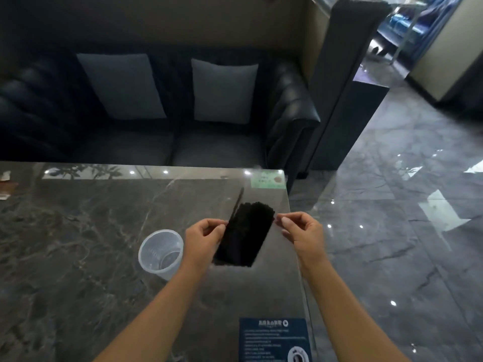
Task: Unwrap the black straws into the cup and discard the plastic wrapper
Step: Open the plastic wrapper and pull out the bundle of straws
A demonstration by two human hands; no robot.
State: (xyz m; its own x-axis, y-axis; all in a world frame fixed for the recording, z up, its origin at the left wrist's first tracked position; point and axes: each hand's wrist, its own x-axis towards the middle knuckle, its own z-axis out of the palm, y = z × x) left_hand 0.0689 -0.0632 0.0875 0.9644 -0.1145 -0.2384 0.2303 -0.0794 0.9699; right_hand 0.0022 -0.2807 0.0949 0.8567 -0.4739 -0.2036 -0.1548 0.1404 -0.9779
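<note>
A thick bundle of black straws [245,233] in a clear plastic wrapper is held above the marble table [78,244], tilted with its top end away from me. One straw sticks out past the top at the left. My left hand [206,236] pinches the wrapper on the bundle's left side. My right hand [300,228] pinches the wrapper on the right side near the top. The wrapper itself is hard to make out. A clear plastic cup [160,253] stands upright and empty on the table, just left of my left hand.
A blue printed card [271,338] lies at the table's near right edge and a green sticker [266,180] at the far right corner. A dark sofa with two grey cushions [167,113] sits beyond the table. Glossy floor lies to the right.
</note>
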